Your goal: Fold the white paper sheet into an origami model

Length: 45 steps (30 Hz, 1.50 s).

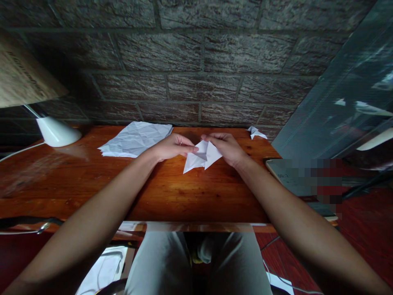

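**Folded paper pinched between both hands above desk**

Left hand (170, 147): fingertips closed on the left edge of the folded white paper (201, 156), thumb and forefinger pressed together on a flap. Ring visible on one finger.

Right hand (225, 148): fingers curled over the paper's upper right side, pinching it from the opposite edge. Exact finger placement beneath the sheet hidden.

Folded white paper: held at the middle of the wooden desk (172, 192), towards its far edge, lower points dropping to or just above the surface; contact cannot be confirmed. Shape angular, with two pointed flaps hanging down. Opposed grips judged to keep the folds taut and the creases aligned.

Surroundings: stack of creased white sheets (135, 139) lying flat on the desk, left of the hands and within easy reach. Small crumpled scrap of paper (256, 132) at the far right edge, well apart from the work. White lamp base (58, 132) at far left with cord trailing off. Brick wall (196, 61) directly behind. Flat item at right (288, 176) partly blurred; not identifiable.
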Tool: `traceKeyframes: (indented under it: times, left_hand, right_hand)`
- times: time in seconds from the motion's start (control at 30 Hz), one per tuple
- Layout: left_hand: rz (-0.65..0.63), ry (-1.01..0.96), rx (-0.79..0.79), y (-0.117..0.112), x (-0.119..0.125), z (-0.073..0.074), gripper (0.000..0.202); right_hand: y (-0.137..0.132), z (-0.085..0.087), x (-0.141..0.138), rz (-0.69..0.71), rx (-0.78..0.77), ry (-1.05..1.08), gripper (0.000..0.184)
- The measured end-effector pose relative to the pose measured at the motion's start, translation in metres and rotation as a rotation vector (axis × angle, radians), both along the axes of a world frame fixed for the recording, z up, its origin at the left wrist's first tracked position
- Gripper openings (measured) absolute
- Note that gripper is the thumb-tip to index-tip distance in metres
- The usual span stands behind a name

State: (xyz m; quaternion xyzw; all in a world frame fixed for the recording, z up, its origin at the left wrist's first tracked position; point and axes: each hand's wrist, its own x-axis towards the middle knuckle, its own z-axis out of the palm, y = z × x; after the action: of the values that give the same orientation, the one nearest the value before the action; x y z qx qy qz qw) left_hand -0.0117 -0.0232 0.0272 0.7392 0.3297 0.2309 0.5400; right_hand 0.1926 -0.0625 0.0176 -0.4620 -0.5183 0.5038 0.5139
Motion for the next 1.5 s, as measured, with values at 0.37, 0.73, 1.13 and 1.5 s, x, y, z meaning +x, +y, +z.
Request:
traceKeyframes:
  times: [0.37, 0.73, 1.13, 1.5]
  left_hand:
    - [0.027, -0.114, -0.158, 0.001, 0.0, -0.005, 0.032]
    - [0.131, -0.157, -0.167, 0.004, 0.002, -0.008, 0.029]
    - [0.17, -0.365, -0.207, 0.006, 0.005, -0.011, 0.042]
    - [0.133, -0.432, -0.241, -0.002, 0.007, -0.002, 0.032]
  right_hand:
    - [0.002, -0.001, 0.003, -0.034, 0.002, -0.023, 0.041]
    - [0.003, 0.0, 0.003, -0.079, -0.008, 0.027, 0.04]
    - [0.005, 0.0, 0.006, -0.181, 0.02, 0.044, 0.045]
    - [0.003, 0.001, 0.0, -0.152, 0.127, 0.007, 0.044]
